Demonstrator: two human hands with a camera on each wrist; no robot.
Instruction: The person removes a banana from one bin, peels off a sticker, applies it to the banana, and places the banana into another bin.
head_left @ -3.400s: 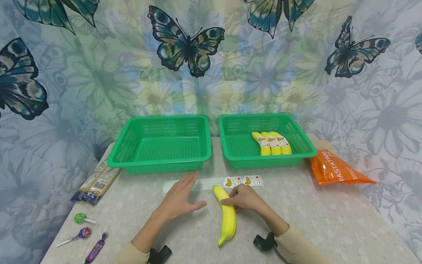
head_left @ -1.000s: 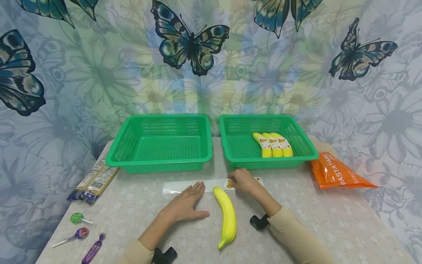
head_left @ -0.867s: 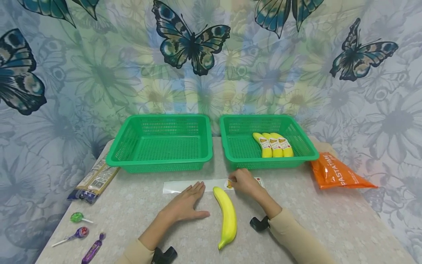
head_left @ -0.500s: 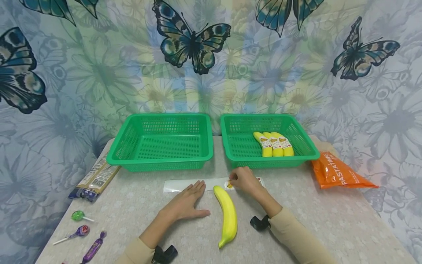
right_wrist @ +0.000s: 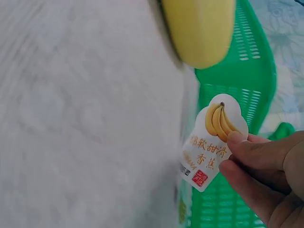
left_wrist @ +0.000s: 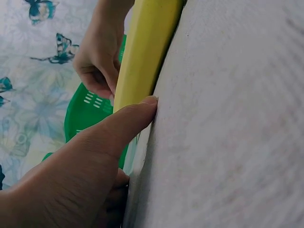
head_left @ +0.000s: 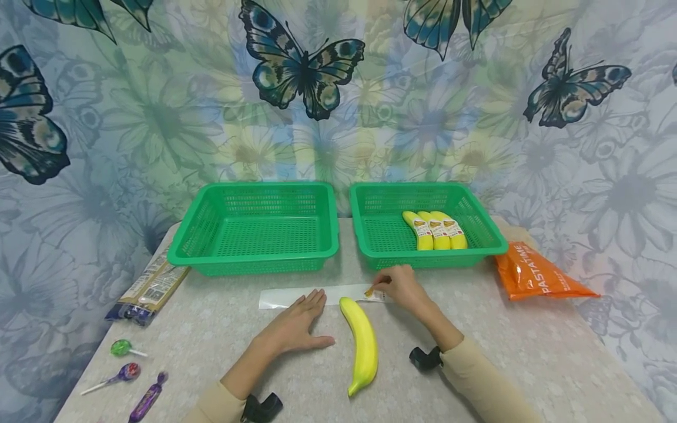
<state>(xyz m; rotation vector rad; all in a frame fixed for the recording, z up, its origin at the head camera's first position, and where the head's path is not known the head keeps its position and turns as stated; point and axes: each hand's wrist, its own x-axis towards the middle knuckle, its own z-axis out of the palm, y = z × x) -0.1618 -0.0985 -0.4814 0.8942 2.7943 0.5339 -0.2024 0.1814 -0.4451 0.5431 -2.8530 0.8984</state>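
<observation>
In the head view my left hand [head_left: 293,329] lies with straight fingers, its fingertips on the white backing strip [head_left: 280,298]. My right hand [head_left: 404,291] pinches a white banana-printed sticker [right_wrist: 213,137] between thumb and fingers above the strip's right part. One edge of the sticker stands raised; whether its lower end still clings to the strip I cannot tell. A yellow banana [head_left: 362,346] without a label lies between the hands, near my left thumb. My right hand hides the strip's right end.
Behind stand two green baskets; the right basket [head_left: 365,254] holds three labelled bananas [head_left: 435,230], the left basket [head_left: 254,264] none. An orange pasta bag [head_left: 539,273] lies at right. A brown packet [head_left: 153,288], lollipops [head_left: 121,347] and a purple-wrapped candy [head_left: 148,402] lie at left.
My right hand has left the banana for the strip and lifted the sticker's edge, shifting slightly right. My left hand has come down onto the strip and lies still.
</observation>
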